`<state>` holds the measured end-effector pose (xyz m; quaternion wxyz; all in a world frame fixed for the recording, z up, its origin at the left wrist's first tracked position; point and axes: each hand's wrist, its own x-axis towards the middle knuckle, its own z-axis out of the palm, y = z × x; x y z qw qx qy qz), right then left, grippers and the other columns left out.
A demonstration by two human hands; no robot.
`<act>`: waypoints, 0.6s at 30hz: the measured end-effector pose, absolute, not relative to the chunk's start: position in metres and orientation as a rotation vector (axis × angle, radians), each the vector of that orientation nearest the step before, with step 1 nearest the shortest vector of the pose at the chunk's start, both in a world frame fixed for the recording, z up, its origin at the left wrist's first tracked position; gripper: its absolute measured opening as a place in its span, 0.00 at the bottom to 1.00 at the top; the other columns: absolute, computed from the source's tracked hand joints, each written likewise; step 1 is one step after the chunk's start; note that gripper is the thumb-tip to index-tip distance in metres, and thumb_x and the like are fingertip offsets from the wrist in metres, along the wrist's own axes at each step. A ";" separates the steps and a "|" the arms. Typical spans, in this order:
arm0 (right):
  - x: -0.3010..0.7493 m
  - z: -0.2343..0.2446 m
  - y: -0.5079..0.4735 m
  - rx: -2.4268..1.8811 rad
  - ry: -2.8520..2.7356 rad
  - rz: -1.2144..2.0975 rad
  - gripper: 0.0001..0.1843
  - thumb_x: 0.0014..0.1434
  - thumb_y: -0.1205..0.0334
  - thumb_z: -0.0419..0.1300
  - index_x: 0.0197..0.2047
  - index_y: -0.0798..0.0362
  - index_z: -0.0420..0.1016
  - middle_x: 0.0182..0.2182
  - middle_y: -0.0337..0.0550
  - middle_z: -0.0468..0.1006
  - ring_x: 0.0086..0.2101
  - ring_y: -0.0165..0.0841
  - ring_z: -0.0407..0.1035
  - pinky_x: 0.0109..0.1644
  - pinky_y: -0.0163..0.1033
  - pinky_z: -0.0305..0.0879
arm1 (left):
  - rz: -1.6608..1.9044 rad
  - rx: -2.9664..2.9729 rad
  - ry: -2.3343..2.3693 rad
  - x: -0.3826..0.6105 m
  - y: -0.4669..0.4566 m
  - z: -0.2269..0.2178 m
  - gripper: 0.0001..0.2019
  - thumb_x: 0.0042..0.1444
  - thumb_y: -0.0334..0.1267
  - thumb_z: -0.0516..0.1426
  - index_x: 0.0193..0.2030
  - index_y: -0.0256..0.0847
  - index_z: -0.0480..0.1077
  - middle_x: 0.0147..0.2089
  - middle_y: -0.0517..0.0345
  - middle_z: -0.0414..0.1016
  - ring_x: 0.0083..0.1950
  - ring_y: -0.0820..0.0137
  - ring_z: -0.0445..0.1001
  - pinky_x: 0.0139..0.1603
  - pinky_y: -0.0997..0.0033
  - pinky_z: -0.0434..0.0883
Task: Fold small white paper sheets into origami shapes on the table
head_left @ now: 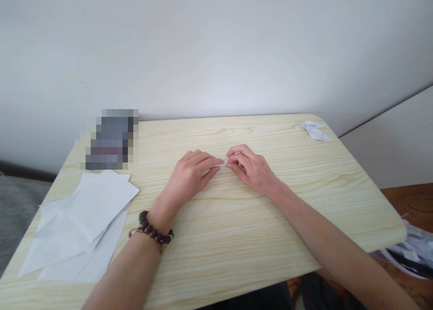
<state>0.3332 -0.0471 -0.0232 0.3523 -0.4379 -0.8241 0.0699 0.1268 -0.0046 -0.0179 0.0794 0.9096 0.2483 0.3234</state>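
Both of my hands rest on the middle of a pale wooden table (pixel 237 238), fingertips meeting. My left hand (pixel 191 174), with a dark bead bracelet (pixel 152 229) on its wrist, lies mostly flat with its fingers pressed on a small folded piece of white paper (pixel 221 164). My right hand (pixel 252 168) pinches the same paper from the other side with curled fingers. Most of the paper is hidden under the fingers.
A loose pile of white paper sheets (pixel 84 219) lies at the table's left front. A blurred dark object (pixel 111 139) stands at the back left. A folded white paper figure (pixel 316 131) sits at the far right corner. A bag with papers (pixel 411 253) lies beyond the right edge.
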 end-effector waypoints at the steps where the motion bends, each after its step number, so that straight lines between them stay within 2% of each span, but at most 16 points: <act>1: 0.334 -0.023 -0.047 -1.141 -2.123 0.185 0.06 0.65 0.63 0.51 0.38 0.54 0.67 0.44 0.46 0.72 0.30 0.26 0.69 0.33 0.33 0.66 | 0.964 2.711 0.754 0.127 -0.004 -0.018 0.08 0.61 0.36 0.55 0.44 0.41 0.74 0.38 0.55 0.78 0.38 0.69 0.72 0.39 0.68 0.66; 6: 0.337 -0.023 -0.045 -1.183 -2.078 0.174 0.06 0.65 0.62 0.51 0.37 0.52 0.67 0.43 0.46 0.71 0.34 0.29 0.70 0.36 0.35 0.67 | 0.958 2.670 0.847 0.125 -0.003 -0.021 0.07 0.61 0.37 0.55 0.43 0.40 0.73 0.38 0.55 0.77 0.39 0.67 0.73 0.40 0.67 0.67; 13: 0.338 -0.024 -0.043 -1.225 -2.061 0.118 0.04 0.63 0.63 0.54 0.38 0.52 0.68 0.43 0.48 0.71 0.43 0.36 0.69 0.48 0.42 0.67 | 0.969 2.606 0.821 0.125 -0.002 -0.024 0.09 0.62 0.32 0.53 0.45 0.38 0.72 0.39 0.54 0.77 0.40 0.68 0.73 0.42 0.68 0.70; 18: 0.336 -0.027 -0.043 -1.168 -2.086 0.082 0.03 0.60 0.63 0.57 0.38 0.52 0.70 0.44 0.49 0.71 0.44 0.37 0.69 0.49 0.44 0.66 | 0.954 2.597 0.747 0.128 -0.005 -0.024 0.10 0.62 0.30 0.53 0.47 0.40 0.73 0.42 0.54 0.75 0.44 0.69 0.72 0.45 0.68 0.71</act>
